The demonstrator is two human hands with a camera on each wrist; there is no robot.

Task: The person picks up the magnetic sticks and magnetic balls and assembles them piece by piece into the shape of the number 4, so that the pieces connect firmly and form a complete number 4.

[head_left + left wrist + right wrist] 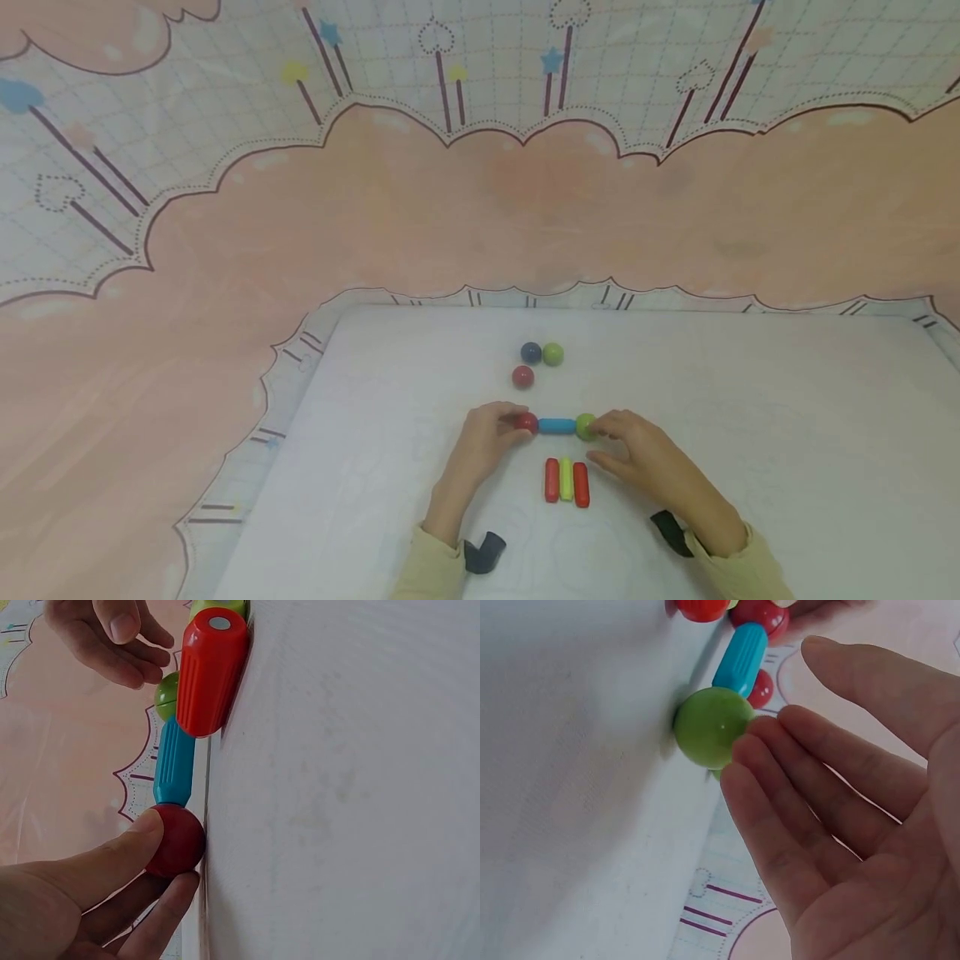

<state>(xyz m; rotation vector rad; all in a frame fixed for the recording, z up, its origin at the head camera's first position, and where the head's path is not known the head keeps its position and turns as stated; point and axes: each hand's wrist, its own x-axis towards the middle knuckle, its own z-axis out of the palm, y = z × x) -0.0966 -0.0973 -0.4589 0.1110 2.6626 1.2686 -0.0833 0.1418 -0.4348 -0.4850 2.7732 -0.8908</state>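
Observation:
On the white tabletop, a blue ridged rod [557, 426] lies between a red ball [180, 844] and a green ball [714, 727], end to end with both. My left hand [478, 443] pinches the red ball between thumb and fingers. At the other end is my right hand [647, 454], its fingers nearly straight and its thumb held apart. In the right wrist view its fingertips [739, 780] are at the green ball's side; whether they touch it I cannot tell. Closer to me, two red rods [552, 480] flank a yellow-green rod [566, 479].
Beyond the hands are a dark blue ball [531, 352], a second green ball [553, 354] and another red ball [522, 377], grouped together. The white table [405, 358] has its far edge against a peach cloth [450, 217] with a printed cloud pattern.

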